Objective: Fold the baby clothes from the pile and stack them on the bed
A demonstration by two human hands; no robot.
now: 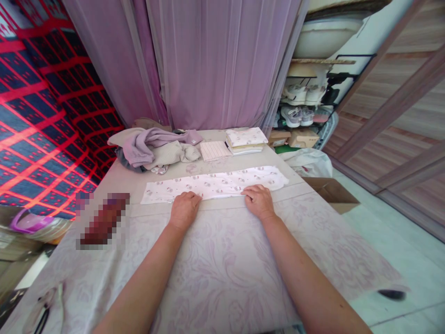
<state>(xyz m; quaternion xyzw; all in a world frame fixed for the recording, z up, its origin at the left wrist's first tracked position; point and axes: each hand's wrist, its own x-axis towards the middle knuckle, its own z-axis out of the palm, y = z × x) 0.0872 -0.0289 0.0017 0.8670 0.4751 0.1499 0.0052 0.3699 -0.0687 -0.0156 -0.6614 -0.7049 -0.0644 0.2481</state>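
In the head view, the left hand (pixel 185 207) and right hand (pixel 258 200) pressed flat, fingers curled and holding nothing, on the near edge of a long printed cloth (pixel 215 184) stretched between and beyond them on the table (pixel 222 260), a heap of clothes (pixel 153 149) lying farther off.

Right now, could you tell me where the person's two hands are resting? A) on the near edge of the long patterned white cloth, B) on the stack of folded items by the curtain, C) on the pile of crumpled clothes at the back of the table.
A: the left hand and the right hand both press on the near edge of the patterned white cloth, which lies flat on the table.
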